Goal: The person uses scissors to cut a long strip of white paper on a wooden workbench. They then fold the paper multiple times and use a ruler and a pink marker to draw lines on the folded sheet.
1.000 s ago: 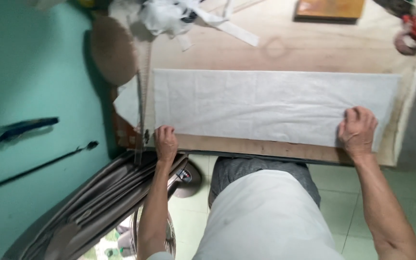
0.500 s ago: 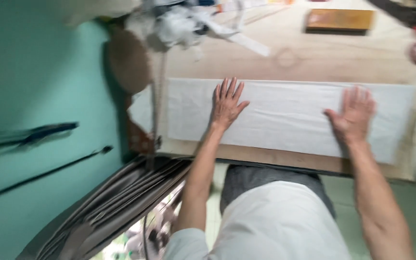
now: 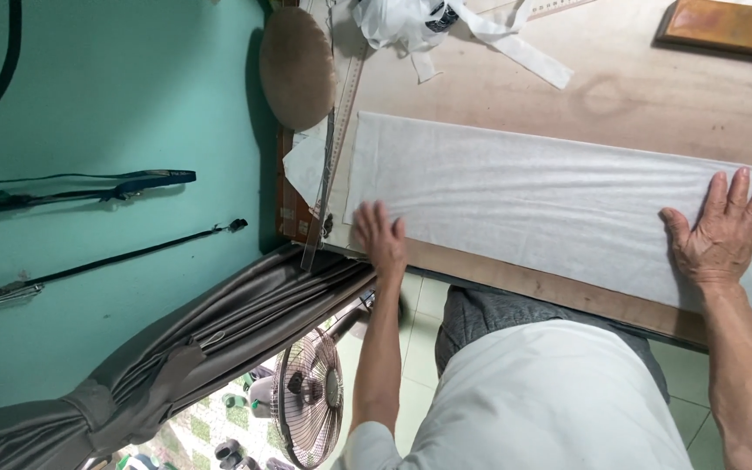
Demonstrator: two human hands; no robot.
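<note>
head view, one frame. i see a long white strip of cloth lying flat along the near edge of a wooden table, its long side running roughly parallel to that edge, slightly slanted in the picture.

right hand: flat on the cloth near its right end, palm down, fingers spread and pointing away from the body. nothing is gripped; it only presses on the fabric.

left hand: at the near left corner of the cloth, at the table edge. it is blurred. fingers look loosely extended over the cloth's corner; i cannot tell whether it pinches the fabric or just rests on it.

the two hands are well apart, one at each end of the strip.

surroundings: a long clear ruler lies across the table just beside the cloth's left end. a heap of white scraps sits at the far side of the table, with a loose white strip trailing from it. a flat orange-brown block is at the far right. a round tan pad hangs over the table's left edge against the green wall. grey curtain fabric is bunched below the table, with an electric fan on the floor beside it.
</note>
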